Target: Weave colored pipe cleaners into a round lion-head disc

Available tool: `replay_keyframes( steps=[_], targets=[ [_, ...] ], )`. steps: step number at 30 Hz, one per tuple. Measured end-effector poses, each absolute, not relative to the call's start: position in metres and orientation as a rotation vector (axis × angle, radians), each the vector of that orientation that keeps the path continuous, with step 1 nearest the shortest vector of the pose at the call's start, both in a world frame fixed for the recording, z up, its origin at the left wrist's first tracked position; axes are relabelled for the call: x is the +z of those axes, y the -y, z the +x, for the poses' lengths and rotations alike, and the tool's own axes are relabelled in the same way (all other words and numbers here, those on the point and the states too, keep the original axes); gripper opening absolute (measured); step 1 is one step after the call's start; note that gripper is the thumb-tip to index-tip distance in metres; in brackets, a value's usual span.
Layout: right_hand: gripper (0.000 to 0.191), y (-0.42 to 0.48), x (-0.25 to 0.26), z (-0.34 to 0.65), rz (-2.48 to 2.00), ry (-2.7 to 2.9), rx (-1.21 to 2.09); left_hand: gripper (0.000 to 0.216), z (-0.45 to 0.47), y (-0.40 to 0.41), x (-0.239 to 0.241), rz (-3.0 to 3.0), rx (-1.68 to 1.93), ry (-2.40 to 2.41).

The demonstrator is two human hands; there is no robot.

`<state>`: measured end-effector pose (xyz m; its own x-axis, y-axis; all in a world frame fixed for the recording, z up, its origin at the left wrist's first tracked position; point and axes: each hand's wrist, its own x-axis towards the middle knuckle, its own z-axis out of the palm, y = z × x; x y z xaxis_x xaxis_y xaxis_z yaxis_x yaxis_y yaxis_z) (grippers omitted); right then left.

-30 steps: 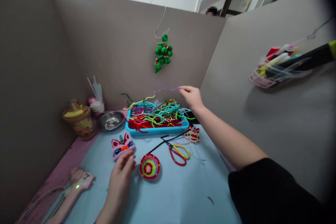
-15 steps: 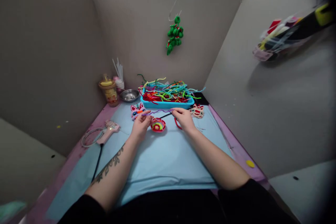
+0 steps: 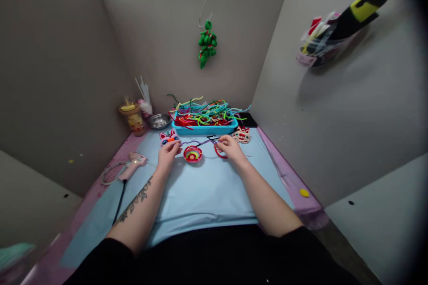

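Observation:
A thin purple pipe cleaner (image 3: pixel 192 142), slightly wavy, stretches between my two hands above the blue work sheet. My left hand (image 3: pixel 168 155) is closed, pinching its left end. My right hand (image 3: pixel 231 148) pinches the other end between thumb and fingers. Below the strand sits a small round coiled piece (image 3: pixel 193 154) with a red rim and rainbow rings, untouched by either hand. Behind my left hand lies a pink and purple animal face (image 3: pixel 169 137), partly covered. A cream and red animal face (image 3: pixel 241 134) lies just beyond my right hand. A red pipe cleaner (image 3: pixel 219 151) curves beside my right hand.
A blue basket (image 3: pixel 204 131) of many-coloured pipe cleaners stands at the back. To the left are a pink glue gun (image 3: pixel 133 165), a drink cup (image 3: pixel 135 121) and a metal bowl (image 3: pixel 159 121). A yellow disc (image 3: pixel 304 193) lies at right. Grey partitions surround the table.
The view has turned a little to the right. My left hand has drawn away from the round coiled piece, leaving a gap. The purple pipe cleaner stays held between both hands.

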<state>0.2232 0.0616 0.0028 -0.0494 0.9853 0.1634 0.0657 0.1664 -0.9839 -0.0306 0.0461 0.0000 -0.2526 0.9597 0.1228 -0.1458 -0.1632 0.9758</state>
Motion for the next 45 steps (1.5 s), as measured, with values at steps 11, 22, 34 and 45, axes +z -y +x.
replay_keyframes(
  steps=[11, 22, 34, 45],
  targets=[
    [0.022, -0.068, -0.002, 0.232, -1.132, 1.470, 0.928, 0.043, -0.033, -0.048, -0.002, 0.964, 1.657, -1.161],
    [0.027, -0.073, -0.002, 0.246, -1.334, 1.567, 0.712, 0.036, -0.038, -0.049, -0.001, 1.053, 1.671, -1.254],
    [0.027, -0.071, 0.001, 0.245, -1.331, 1.752, 0.521, 0.033, -0.042, -0.057, 0.004, 0.731, 1.731, -1.099],
    [0.018, -0.072, -0.009, 0.238, -1.221, 1.827, 0.541, 0.033, -0.054, -0.056, 0.014, 0.863, 1.705, -0.978]
  ],
)
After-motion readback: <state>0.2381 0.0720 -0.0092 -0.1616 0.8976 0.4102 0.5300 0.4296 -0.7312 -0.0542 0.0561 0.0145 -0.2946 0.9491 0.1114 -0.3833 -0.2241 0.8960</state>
